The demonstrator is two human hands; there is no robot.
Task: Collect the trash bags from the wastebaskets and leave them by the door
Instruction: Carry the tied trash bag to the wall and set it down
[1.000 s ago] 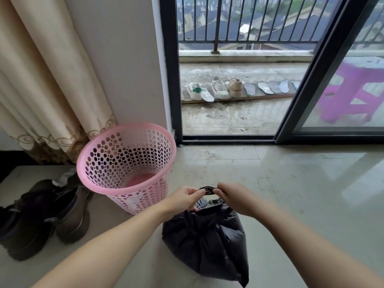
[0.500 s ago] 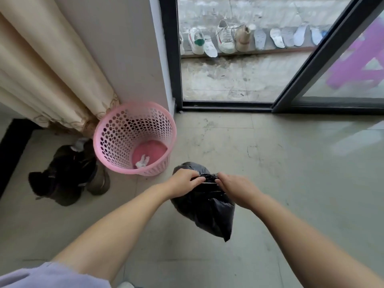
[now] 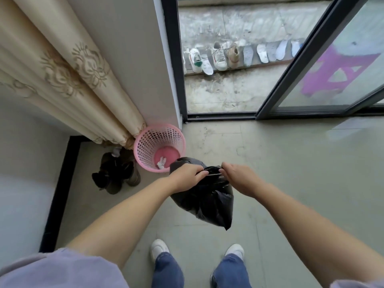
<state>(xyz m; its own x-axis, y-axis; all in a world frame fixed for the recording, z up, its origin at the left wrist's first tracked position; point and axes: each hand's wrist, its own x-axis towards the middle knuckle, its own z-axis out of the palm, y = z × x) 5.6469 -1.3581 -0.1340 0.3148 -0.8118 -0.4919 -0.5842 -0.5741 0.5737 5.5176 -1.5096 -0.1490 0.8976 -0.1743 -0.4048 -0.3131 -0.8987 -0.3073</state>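
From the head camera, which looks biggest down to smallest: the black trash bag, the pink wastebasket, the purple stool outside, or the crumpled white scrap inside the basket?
1. Purple stool, seen through glass.
2. Black trash bag and pink wastebasket: too close to rank, the bag being nearer the camera.
3. White scrap, clearly smallest.

Bare floor (image 3: 291, 173) lies open right of the hands and beneath them, while the basket (image 3: 145, 142) stands just left-forward with dark shoes (image 3: 116, 173), curtain (image 3: 62, 80) and wall (image 3: 124, 48) crowding beyond it.
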